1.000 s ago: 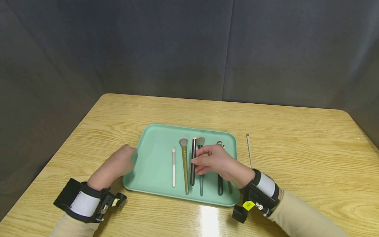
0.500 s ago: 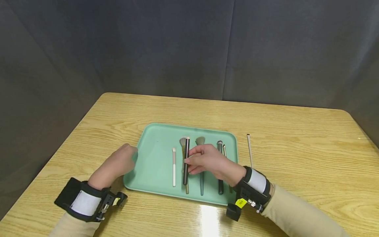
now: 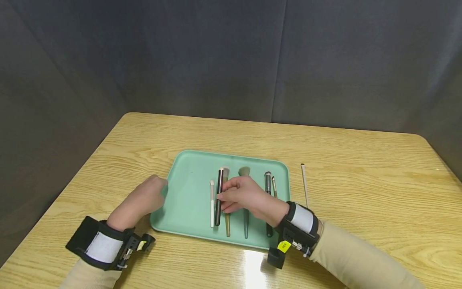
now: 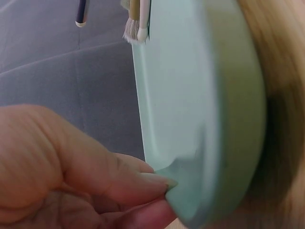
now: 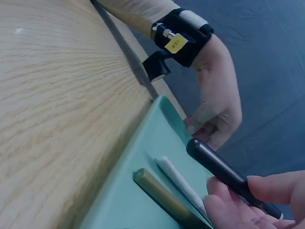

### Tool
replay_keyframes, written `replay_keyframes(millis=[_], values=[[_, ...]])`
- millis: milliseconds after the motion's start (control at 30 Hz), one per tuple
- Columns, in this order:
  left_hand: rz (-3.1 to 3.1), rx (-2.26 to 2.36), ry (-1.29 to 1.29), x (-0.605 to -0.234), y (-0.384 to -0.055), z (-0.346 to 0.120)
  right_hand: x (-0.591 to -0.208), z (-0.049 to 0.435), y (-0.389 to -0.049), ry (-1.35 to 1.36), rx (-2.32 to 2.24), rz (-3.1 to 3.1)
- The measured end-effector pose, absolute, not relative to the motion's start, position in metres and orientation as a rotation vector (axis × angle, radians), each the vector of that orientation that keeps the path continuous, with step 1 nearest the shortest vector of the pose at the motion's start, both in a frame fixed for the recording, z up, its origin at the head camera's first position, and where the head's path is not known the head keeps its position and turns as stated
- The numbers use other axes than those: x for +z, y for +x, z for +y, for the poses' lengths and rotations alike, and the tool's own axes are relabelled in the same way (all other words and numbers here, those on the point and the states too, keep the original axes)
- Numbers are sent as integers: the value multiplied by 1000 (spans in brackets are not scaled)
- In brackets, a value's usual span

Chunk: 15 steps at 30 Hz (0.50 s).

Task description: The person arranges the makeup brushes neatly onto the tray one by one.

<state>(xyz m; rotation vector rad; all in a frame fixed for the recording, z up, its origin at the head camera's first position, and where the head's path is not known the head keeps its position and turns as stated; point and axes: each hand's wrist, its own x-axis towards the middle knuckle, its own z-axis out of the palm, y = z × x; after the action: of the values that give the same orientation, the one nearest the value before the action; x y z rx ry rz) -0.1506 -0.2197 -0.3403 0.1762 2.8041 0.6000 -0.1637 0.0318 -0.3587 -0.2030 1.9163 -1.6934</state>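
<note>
My right hand (image 3: 245, 196) pinches a black makeup brush (image 3: 219, 200) between thumb and fingers, held raised over the mint-green tray (image 3: 180, 233). Its pale tip points to the far side. Below it lie a white-handled brush (image 3: 212, 208) and, partly covered by my fingers, a gold-handled brush (image 3: 227, 229). With thumb and fingers my left hand (image 3: 144, 195) grips the tray's left rim, seen close up in the left wrist view, where the left thumb (image 4: 143, 188) presses on the rim.
On the tray's right half lie a teal-handled brush (image 3: 246, 224), a thicker black brush (image 3: 268, 184) and a slim brush (image 3: 274, 186). One thin pale brush (image 3: 304, 182) rests on the wooden table (image 3: 361, 192) right of the tray. A dark curtain (image 3: 231, 60) hangs behind.
My right hand has carried the black brush leftward, from beside the teal-handled brush, past the gold one, to close by the white one. My left hand stays on the rim.
</note>
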Motion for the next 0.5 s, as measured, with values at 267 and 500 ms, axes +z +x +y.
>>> replay_keyframes(millis=[267, 500], values=[[2796, 610, 167, -340, -151, -220, -361, 19, -164, -162, -1677, 1941], [2798, 606, 160, -341, -151, -221, -357, 11, -164, -158, -1662, 1942]])
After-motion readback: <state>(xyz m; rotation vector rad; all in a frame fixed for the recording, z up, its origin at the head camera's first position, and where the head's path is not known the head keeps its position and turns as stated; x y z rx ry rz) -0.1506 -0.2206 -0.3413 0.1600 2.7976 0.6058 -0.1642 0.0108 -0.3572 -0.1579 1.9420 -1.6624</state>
